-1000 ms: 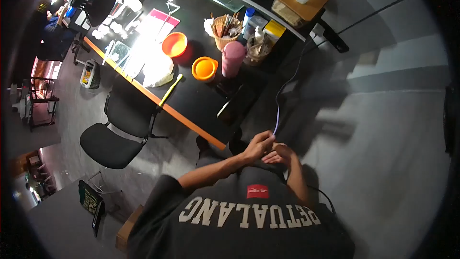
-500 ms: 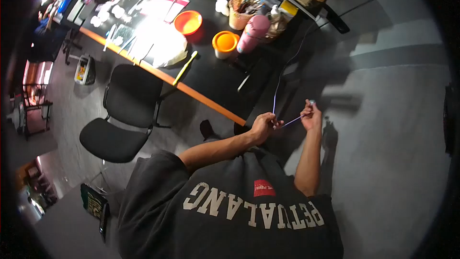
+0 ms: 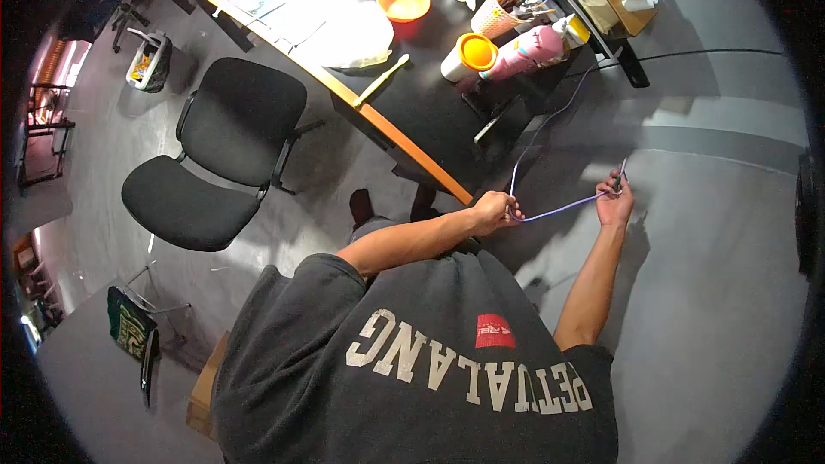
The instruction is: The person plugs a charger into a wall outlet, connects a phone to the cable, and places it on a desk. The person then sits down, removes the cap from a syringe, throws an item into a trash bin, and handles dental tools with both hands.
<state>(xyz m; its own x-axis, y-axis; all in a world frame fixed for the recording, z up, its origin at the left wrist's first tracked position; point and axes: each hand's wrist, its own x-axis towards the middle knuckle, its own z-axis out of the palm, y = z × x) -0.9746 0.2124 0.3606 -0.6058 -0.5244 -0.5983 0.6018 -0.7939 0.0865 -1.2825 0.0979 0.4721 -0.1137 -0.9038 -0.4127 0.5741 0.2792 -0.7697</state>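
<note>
A thin pale purple cable [image 3: 563, 207] hangs in a slack curve between my two hands. My left hand [image 3: 496, 212] is closed around it beside the desk's front corner. From there the cable climbs to the far right end of the desk. Out to the right, in front of the grey wall, my right hand [image 3: 614, 204] is raised with its fingers closed on the cable's other end. A small dark and shiny piece pokes up from these fingertips; its kind is too small to make out.
On the black desk [image 3: 430, 129] stand an orange bowl [image 3: 403, 2], an orange-lidded cup [image 3: 469, 58], a pink bottle [image 3: 528, 50] and a basket of brushes [image 3: 498, 15]. A yellow-handled brush [image 3: 381, 80] overhangs its edge. An office chair [image 3: 232, 137] and a bin [image 3: 150, 62] are left.
My right hand has moved up and right, away from my left hand, and the cable span between them is longer. My left hand still grips the cable. The view has shifted.
</note>
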